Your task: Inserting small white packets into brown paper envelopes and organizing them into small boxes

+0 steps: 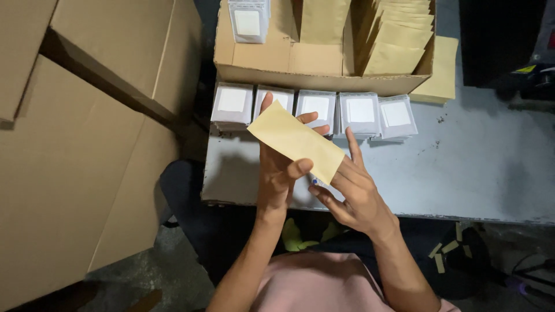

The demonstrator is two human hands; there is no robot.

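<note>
While big cartons [75, 144] wall off the left, the left hand [277, 173] holds a tan envelope [296, 141] over the desk's [462, 167] near edge, fingers behind it and thumb pressed on its front. The right hand [352, 193] meets the envelope's lower right end, fingers closed on that end, forefinger pointing up beside it. Behind, a row of white-labelled packs [315, 112] touches an open box [324, 63] of more envelopes. To the right the desk lies bare up to its front edge.
</note>
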